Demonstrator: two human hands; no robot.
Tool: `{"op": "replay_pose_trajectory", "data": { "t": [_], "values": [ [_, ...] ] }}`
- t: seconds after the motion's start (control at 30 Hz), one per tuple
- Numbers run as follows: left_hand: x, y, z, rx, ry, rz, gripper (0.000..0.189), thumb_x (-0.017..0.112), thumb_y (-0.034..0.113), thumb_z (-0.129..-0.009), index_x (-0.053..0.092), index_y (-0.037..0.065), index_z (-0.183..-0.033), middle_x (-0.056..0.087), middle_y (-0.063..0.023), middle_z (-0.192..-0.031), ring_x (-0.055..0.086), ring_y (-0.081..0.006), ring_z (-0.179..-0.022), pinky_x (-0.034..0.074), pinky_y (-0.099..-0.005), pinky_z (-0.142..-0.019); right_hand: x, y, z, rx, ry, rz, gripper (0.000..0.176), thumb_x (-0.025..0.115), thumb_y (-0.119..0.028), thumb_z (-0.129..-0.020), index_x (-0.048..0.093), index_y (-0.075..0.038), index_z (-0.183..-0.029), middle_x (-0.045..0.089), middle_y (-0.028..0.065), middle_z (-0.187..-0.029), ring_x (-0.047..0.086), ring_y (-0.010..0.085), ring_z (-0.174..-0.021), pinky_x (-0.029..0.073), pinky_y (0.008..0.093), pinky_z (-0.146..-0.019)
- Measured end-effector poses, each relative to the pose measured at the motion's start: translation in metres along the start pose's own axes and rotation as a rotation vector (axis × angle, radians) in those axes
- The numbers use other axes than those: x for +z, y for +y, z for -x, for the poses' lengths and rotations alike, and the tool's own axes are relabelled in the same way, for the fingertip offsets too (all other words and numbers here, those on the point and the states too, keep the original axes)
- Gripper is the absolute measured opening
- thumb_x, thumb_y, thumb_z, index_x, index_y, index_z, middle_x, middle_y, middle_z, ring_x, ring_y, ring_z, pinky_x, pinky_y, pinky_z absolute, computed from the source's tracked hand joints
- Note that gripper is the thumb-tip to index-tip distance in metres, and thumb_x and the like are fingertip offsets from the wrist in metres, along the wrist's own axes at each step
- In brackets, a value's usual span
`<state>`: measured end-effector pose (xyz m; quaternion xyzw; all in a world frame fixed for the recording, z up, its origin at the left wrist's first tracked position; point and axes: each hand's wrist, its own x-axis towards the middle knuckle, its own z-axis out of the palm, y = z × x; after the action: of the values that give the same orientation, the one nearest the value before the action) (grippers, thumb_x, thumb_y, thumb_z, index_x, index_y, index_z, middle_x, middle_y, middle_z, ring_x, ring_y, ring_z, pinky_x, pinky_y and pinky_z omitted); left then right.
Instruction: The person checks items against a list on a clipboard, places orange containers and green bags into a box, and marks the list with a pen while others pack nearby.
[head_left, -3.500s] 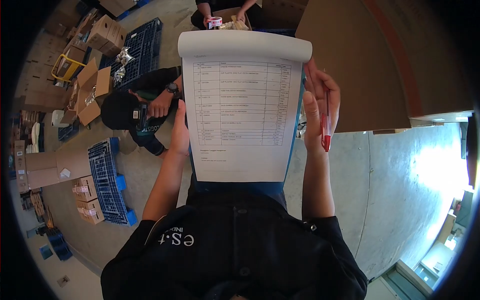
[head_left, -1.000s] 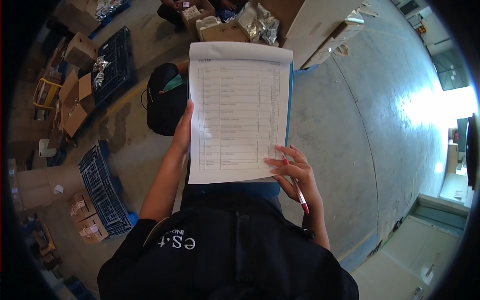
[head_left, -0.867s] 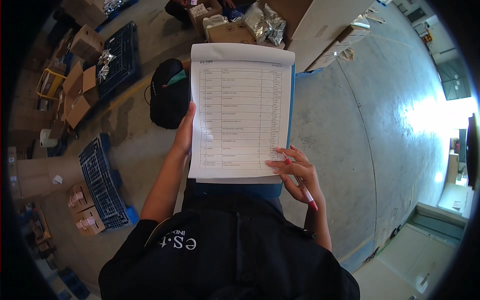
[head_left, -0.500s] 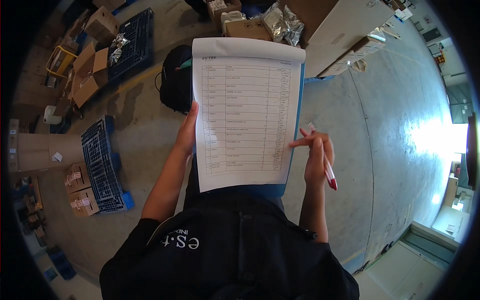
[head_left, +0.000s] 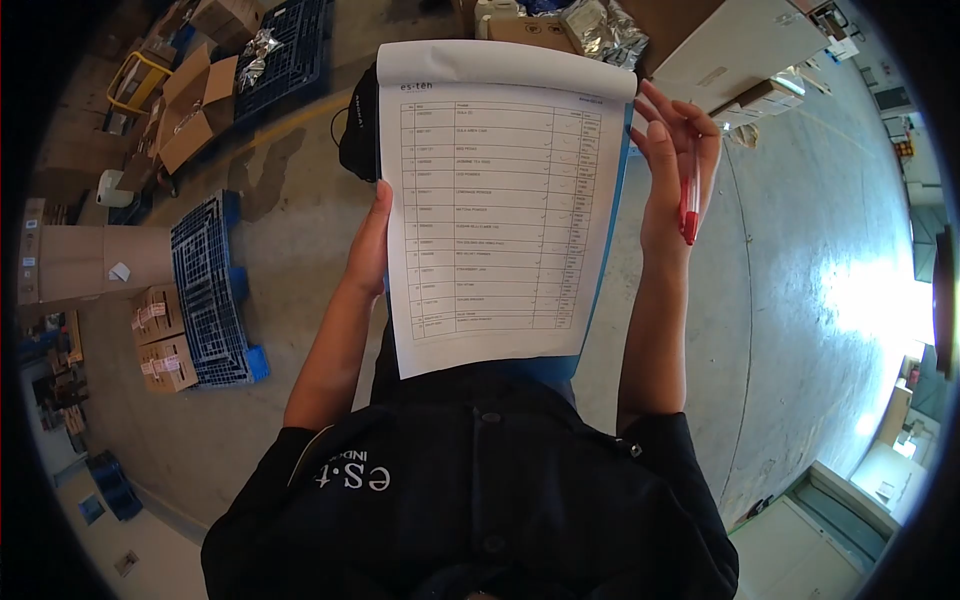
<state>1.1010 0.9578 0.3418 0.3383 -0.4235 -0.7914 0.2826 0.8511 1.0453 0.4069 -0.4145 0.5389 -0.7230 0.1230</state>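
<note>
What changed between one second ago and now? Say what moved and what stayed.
The right hand, holding the pen, rose from the lower right of the sheet to its top right corner. The left hand still grips the clipboard by its left edge.

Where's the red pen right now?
Head view: the red pen is in the right hand, raised beside the upper right edge of the printed list that the left hand holds.

Table rows on sheet [head_left: 495, 200] too small to read; left hand [head_left: 368, 245] fingers hidden behind clipboard [head_left: 610, 250].
</note>
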Motion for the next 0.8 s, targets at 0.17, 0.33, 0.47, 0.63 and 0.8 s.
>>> {"op": "replay_pose_trajectory", "data": {
  "t": [0.17,0.33,0.47,0.63,0.8],
  "values": [
    [-0.009,0.001,0.001,0.008,0.023,-0.027,0.069,0.029,0.055,-0.087,0.034,-0.002,-0.126,0.045,-0.0171,-0.121,0.049,-0.0213,-0.107,0.04,-0.0291,-0.089,0.004,0.007,-0.005,-0.022,-0.053,0.12,0.034,0.051,-0.017,-0.084,0.037,-0.001,-0.111,0.055,0.0184,-0.107,0.052,0.0225,-0.103,0.044,0.034,-0.085],
    [-0.013,0.002,0.002,-0.018,0.012,-0.026,0.071,0.029,0.056,-0.086,0.034,-0.002,-0.126,0.045,-0.0179,-0.122,0.048,-0.0215,-0.107,0.04,-0.0288,-0.088,0.007,0.006,-0.007,0.052,-0.087,-0.051,0.028,0.055,-0.012,-0.083,0.04,-0.004,-0.106,0.056,0.0136,-0.105,0.048,0.0168,-0.104,0.035,0.0303,-0.089],
    [-0.023,0.008,0.003,-0.033,0.049,-0.05,0.073,0.029,0.058,-0.085,0.033,-0.002,-0.127,0.043,-0.0186,-0.123,0.047,-0.0221,-0.109,0.04,-0.0289,-0.089,0.021,0.007,-0.003,0.002,-0.113,-0.075,0.032,0.058,-0.01,-0.081,0.039,-0.005,-0.106,0.056,0.0146,-0.104,0.048,0.0182,-0.105,0.034,0.0324,-0.091],
    [-0.021,0.01,0.006,-0.043,0.098,-0.064,0.076,0.028,0.06,-0.084,0.029,-0.002,-0.129,0.04,-0.0187,-0.126,0.044,-0.0233,-0.113,0.039,-0.0297,-0.09,0.021,0.004,-0.003,-0.013,-0.122,-0.185,0.032,0.059,-0.007,-0.08,0.037,-0.006,-0.102,0.056,0.015,-0.103,0.048,0.021,-0.107,0.032,0.0361,-0.094],
    [-0.019,0.007,0.008,0.026,-0.025,0.076,0.073,0.03,0.056,-0.086,0.028,-0.002,-0.13,0.037,-0.0181,-0.129,0.041,-0.0234,-0.115,0.037,-0.0302,-0.092,0.02,0.006,-0.009,-0.109,-0.194,-0.061,0.03,0.06,-0.007,-0.079,0.037,-0.006,-0.1,0.056,0.0149,-0.101,0.048,0.0216,-0.107,0.03,0.0378,-0.096]
  ]
}}
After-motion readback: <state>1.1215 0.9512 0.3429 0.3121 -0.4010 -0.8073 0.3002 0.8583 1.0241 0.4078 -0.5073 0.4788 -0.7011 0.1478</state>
